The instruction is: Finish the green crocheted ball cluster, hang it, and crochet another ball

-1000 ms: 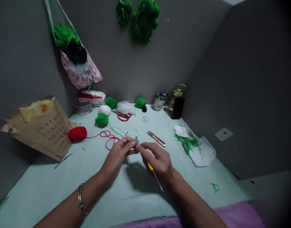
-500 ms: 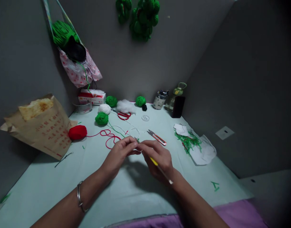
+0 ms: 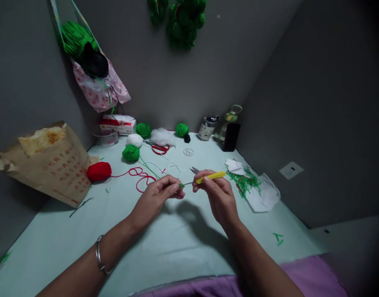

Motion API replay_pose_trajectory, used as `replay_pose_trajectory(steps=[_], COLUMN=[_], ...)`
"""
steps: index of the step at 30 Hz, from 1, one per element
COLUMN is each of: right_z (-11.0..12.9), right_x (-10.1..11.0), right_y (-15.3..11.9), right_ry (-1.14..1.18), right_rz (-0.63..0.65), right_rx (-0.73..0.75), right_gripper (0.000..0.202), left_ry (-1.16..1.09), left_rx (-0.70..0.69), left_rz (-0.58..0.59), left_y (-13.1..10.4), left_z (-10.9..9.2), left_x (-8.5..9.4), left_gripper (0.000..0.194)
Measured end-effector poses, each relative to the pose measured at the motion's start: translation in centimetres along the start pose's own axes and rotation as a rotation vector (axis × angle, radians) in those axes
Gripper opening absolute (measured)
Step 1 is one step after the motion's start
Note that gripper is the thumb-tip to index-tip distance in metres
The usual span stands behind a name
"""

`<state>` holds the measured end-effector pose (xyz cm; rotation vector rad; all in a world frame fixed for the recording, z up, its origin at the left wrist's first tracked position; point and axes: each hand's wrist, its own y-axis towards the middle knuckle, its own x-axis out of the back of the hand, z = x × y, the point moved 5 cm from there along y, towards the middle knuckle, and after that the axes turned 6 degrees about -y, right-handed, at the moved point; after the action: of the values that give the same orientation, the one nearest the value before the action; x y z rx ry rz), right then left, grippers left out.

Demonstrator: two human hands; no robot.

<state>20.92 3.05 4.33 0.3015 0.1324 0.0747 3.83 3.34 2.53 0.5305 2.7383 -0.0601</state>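
Observation:
Between the thumb and fingers of my left hand (image 3: pixel 160 198) is pinched a small green crochet piece (image 3: pixel 181 186), mostly hidden by the fingertips. My right hand (image 3: pixel 218 198) grips the yellow handle of a crochet hook (image 3: pixel 210 177), its thin metal shaft pointing left to the green piece. Whether the hook's tip is inside the stitches is too small to tell. Strands of green, white and red yarn lie behind my left hand, leading from a green ball (image 3: pixel 131 152), a white ball (image 3: pixel 134 140) and a red ball (image 3: pixel 99 171). Thread snips (image 3: pixel 194 170) lie partly hidden behind my right hand.
A paper bag (image 3: pixel 50 169) with flatbread stands at left. Red-handled scissors (image 3: pixel 160 149), white stuffing (image 3: pixel 162 137) and another green ball (image 3: pixel 182 130) lie toward the back. A phone (image 3: pixel 231 137) leans on a bottle (image 3: pixel 222 131). Green yarn scraps (image 3: pixel 246 181) lie at right.
My right hand has moved right, away from my left, and the hook has turned from pointing back along my wrist to lying nearly level. The hook's shaft now shows between the hands.

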Motion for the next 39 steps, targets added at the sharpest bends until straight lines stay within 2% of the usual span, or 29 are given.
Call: replay_pose_trajectory(steps=[4,7,10,14,19,22,26,29,31,33,35,36,37,38,39], right_z=[-0.7,-0.6,-0.2,0.5,1.7,1.9,1.6,1.1,1.1,1.2,1.4,1.5,1.6,1.6,1.6], right_x=[-0.6,-1.3,-1.7,-1.8,-1.7,-1.7,-1.4,-1.7,-2.0,-2.0,-1.6,-1.4,-1.1,-0.8,-0.5], right_y=[0.3,0.0,-0.4,-1.4,-3.2,-3.9,-4.5,-4.9,-5.2,-5.4,-5.5,-5.5,-5.5,-5.4,-5.4], right_ry=[0.21,0.254,0.228,0.099,-0.023,0.038,0.146,0.175,0.189,0.213,0.23,0.232,0.229,0.222,0.216], right_rz=[0.06,0.107,0.12,0.096,0.045,0.02,-0.062,-0.043,-0.015,-0.011,-0.036,-0.053,-0.07,-0.084,-0.091], right_rx=[-0.195,-0.243,-0.188,-0.043,0.097,0.08,0.019,-0.02,-0.037,-0.042,-0.039,-0.033,-0.025,-0.016,-0.01], right_gripper=[0.018,0.023,0.02,0.008,0.011,0.01,0.007,0.008,0.008,0.007,0.006,0.006,0.006,0.006,0.006], left_ry=[-0.053,-0.094,-0.101,-0.047,0.058,0.059,-0.169,-0.293,-0.303,-0.215,0.056,0.245,0.426,0.534,0.546], left_rx=[-0.01,-0.013,-0.017,-0.037,-0.065,-0.024,-0.036,-0.095,-0.202,-0.314,-0.395,-0.396,-0.375,-0.301,-0.261], left_rz=[0.063,0.09,0.079,0.076,0.093,0.035,-0.129,-0.088,-0.177,-0.307,-0.391,-0.391,-0.322,-0.244,-0.209], left_y=[-0.4,-0.7,-1.0,-1.5,-2.4,-3.3,-5.0,-5.3,-4.8,-4.3,-4.1,-4.1,-4.0,-4.0,-4.1], left_z=[-0.5,-0.6,-0.7,-1.2,-1.4,-0.6,-0.5,-1.7,-2.9,-4.0,-4.9,-5.2,-5.2,-4.9,-4.7], left_x=[-0.7,-1.4,-1.8,-2.4,-3.1,-2.8,-2.4,-3.7,-3.7,-2.8,-1.7,-1.2,-1.1,-0.9,-0.7], left_gripper=[0.018,0.016,0.015,0.014,0.016,0.022,0.019,0.027,0.027,0.027,0.018,0.017,0.024,0.027,0.024])
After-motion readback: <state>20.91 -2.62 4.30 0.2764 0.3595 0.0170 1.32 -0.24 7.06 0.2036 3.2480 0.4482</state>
